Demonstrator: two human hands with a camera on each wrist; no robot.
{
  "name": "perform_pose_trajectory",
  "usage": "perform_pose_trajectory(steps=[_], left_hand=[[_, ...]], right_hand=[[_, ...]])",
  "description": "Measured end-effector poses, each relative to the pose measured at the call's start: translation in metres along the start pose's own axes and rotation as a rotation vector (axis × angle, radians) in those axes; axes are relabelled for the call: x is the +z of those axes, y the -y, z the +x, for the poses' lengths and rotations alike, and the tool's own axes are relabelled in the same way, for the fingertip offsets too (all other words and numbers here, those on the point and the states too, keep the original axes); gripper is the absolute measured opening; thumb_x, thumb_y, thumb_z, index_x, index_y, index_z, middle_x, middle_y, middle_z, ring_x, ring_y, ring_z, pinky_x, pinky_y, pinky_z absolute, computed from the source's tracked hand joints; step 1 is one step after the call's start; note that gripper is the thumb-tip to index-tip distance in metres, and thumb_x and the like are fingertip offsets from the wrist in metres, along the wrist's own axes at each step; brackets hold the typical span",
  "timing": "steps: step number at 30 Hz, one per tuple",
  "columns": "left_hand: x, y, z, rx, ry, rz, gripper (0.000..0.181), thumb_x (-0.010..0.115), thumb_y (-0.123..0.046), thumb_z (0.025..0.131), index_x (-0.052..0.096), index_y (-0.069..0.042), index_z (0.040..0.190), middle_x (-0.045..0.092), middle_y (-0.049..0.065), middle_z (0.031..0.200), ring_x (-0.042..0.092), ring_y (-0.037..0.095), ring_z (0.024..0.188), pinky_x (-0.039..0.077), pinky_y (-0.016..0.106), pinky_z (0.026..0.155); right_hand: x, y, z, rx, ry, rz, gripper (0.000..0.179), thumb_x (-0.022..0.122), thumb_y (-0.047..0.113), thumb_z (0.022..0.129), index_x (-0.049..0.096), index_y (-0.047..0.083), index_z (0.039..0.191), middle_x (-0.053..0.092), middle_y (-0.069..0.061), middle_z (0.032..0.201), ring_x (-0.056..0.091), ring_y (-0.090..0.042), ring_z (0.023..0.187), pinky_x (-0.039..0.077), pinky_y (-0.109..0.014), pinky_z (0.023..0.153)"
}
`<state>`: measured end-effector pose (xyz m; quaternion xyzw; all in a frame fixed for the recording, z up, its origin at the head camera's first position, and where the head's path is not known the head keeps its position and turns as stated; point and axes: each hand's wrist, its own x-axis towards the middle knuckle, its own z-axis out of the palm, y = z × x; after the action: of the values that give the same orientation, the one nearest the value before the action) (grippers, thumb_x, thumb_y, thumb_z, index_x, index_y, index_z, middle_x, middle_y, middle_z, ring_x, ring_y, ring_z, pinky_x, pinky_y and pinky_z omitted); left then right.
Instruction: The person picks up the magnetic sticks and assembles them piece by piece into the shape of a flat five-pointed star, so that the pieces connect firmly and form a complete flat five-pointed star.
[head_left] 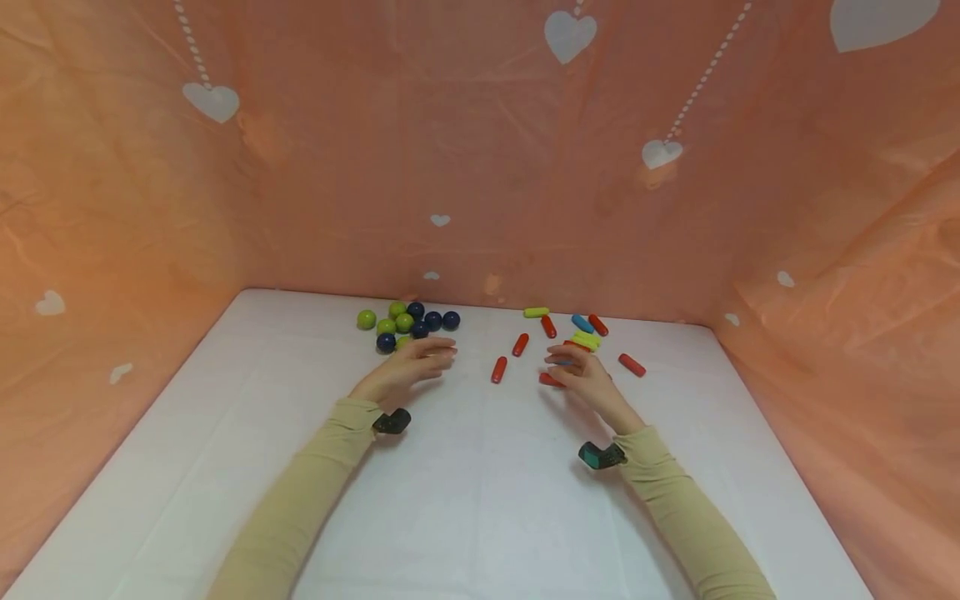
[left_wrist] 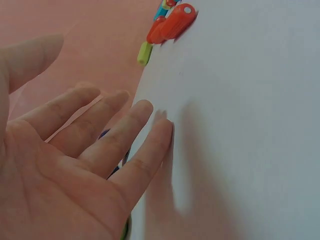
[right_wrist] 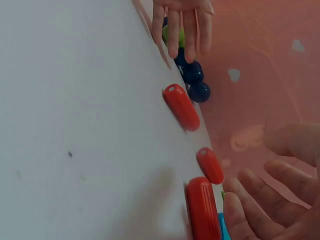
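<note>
My left hand (head_left: 407, 367) hovers just in front of a cluster of shiny green balls (head_left: 366, 319) and dark blue balls (head_left: 451, 320). In the left wrist view its fingers (left_wrist: 116, 142) are spread and nearly straight, with nothing in them. My right hand (head_left: 591, 385) is held over a group of capsule-shaped plastic pieces and partly hides some. Its fingers (right_wrist: 257, 200) look relaxed and apart, holding nothing. Around it lie red pieces (head_left: 632, 365), blue pieces (head_left: 582, 323) and yellow-green pieces (head_left: 587, 341). Whether its fingertips touch any piece, I cannot tell.
Two red capsule-shaped pieces, one nearer (head_left: 498, 370) and one farther (head_left: 521, 344), lie between the hands. A white cloth (head_left: 465, 500) covers the table. Orange sheeting (head_left: 480, 150) with white hearts rises behind and at both sides. Each wrist wears a small dark camera (head_left: 602, 455).
</note>
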<state>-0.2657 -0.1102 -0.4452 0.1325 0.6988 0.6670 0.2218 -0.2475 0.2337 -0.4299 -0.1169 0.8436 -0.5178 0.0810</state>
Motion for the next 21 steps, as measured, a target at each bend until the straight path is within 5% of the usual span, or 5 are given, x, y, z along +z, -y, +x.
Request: perform_pose_trajectory(steps=[9, 21], left_hand=[[0.017, -0.002, 0.014, -0.004, 0.026, 0.020, 0.056, 0.056, -0.021, 0.104, 0.038, -0.002, 0.153, 0.043, 0.016, 0.158, 0.043, 0.032, 0.145, 0.035, 0.047, 0.123], [0.034, -0.001, 0.038, 0.002, 0.060, 0.106, 0.051, 0.054, -0.014, 0.105, 0.041, 0.002, 0.151, 0.046, 0.019, 0.155, 0.045, 0.034, 0.144, 0.043, 0.045, 0.118]], right_hand=[[0.013, 0.003, 0.002, -0.014, 0.040, 0.028, 0.046, 0.057, 0.009, 0.102, 0.046, -0.005, 0.144, 0.056, -0.030, 0.138, 0.062, -0.044, 0.121, 0.058, -0.038, 0.099], [0.036, 0.004, 0.007, 0.060, 0.081, 0.031, 0.047, 0.063, 0.016, 0.100, 0.051, 0.009, 0.144, 0.062, -0.016, 0.138, 0.062, -0.033, 0.124, 0.053, -0.045, 0.107]])
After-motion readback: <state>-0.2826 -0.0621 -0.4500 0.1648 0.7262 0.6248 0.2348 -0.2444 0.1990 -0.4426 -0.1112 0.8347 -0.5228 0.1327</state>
